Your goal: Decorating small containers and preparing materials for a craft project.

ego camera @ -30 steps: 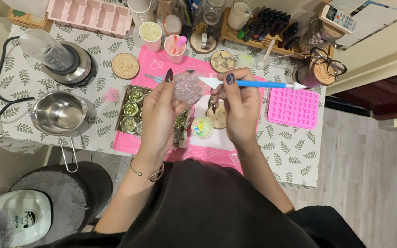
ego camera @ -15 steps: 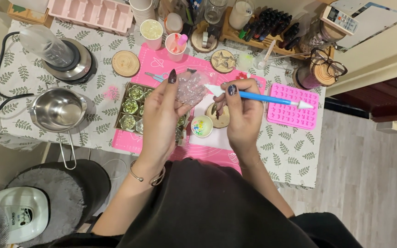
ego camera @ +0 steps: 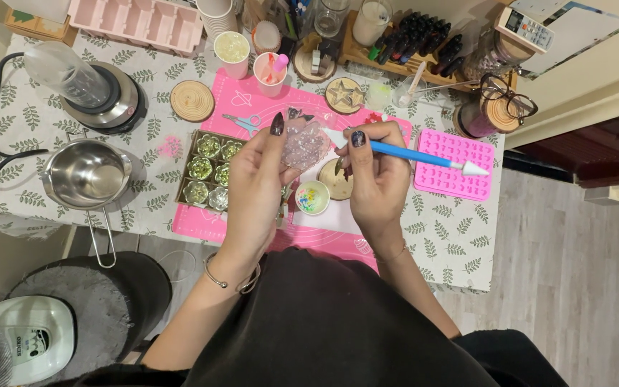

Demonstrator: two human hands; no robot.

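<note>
The person wore a black top that filled the lower middle of the frame, and both forearms were bare. On the left hand (ego camera: 252,190), the nails were long, pointed and dark, and thin metal bangles circled the wrist. The right hand (ego camera: 377,183) had dark nails with small pale marks.

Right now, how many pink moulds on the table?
2. A long pink tray mould at the table's far left edge, and a flat pink studded mould right of the right hand, under the blue tool's tip. Clutter may hide others.
</note>
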